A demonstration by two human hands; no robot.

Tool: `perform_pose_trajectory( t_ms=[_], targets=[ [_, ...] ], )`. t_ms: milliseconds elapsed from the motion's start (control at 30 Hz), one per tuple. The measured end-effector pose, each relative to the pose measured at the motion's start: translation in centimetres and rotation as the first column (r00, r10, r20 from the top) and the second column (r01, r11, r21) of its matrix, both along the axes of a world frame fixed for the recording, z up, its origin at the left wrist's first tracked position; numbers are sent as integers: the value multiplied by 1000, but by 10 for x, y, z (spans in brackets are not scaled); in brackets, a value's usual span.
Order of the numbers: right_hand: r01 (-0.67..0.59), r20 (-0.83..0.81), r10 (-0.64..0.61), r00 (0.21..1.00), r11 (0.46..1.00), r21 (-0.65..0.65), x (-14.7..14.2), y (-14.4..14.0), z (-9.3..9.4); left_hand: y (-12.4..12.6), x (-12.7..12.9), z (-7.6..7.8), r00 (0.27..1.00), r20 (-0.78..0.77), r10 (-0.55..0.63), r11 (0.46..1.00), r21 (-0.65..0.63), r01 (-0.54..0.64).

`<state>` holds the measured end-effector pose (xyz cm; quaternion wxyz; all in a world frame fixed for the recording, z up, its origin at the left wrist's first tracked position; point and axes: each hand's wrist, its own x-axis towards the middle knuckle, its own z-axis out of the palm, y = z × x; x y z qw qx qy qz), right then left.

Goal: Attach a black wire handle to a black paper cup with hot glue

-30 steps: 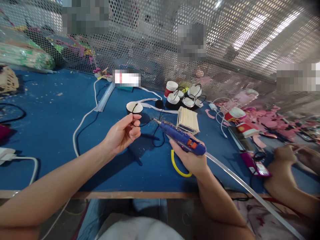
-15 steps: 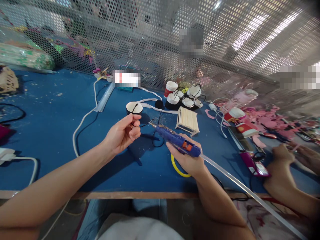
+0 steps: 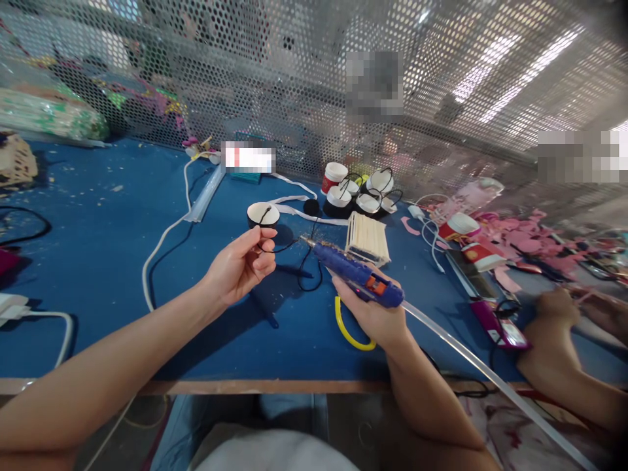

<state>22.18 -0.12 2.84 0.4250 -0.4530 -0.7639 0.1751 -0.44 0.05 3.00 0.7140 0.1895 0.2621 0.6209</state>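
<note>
- A thin black cord (image 3: 287, 246) was pinched between thumb and fingertips of the left hand (image 3: 240, 265), held above the blue table (image 3: 98, 261).
- A blue glue gun (image 3: 356, 275) was clasped firmly in the right hand (image 3: 375, 314), its nozzle pointed toward the cord's free end, just beside it.
- A clear glue stick (image 3: 490, 386) was seen trailing from the gun's rear toward the lower right.
- A black-walled cup (image 3: 263, 214) was placed just behind the left hand.
- A slatted wooden piece (image 3: 367, 237) was set beyond the gun.
- Another person's hand (image 3: 559, 311) was seen at the right edge.
</note>
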Motion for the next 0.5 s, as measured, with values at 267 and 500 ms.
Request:
perform_pose_trajectory(
  t_ms=[267,500],
  targets=[
    [15,18,-15,1000,1000,-7,-1,-1,-1,-1,-1,0,1000,18,-7,1000,9,7],
    [18,7,-18,1000,1000,2,0,-2,-2,0,0,1,1000,23,-13,1000,-5,13]
  ],
)
